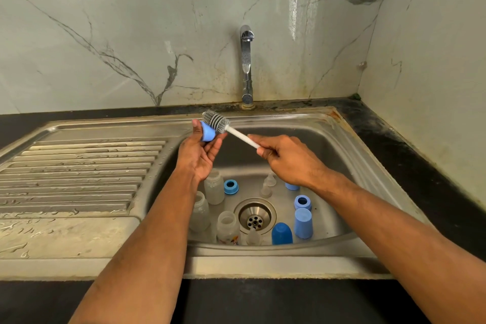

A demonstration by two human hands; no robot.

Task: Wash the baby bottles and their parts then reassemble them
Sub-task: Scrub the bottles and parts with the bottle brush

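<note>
Fingers of left hand [200, 152] grip blue cap [209, 133]; right hand [286, 159] grips brush [216, 119].

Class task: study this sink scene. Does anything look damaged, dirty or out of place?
Yes. The sink rim shows rust at its back right corner, and dark grime lines the counter beside the wall. The bottle parts in the basin look deliberately placed.

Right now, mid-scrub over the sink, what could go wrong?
1. The light blue plastic cap sits in the left hand between thumb and fingertips only; the grey bristle brush could knock it loose.
2. It would fall among the clear bottles near the open steel drain.
</note>
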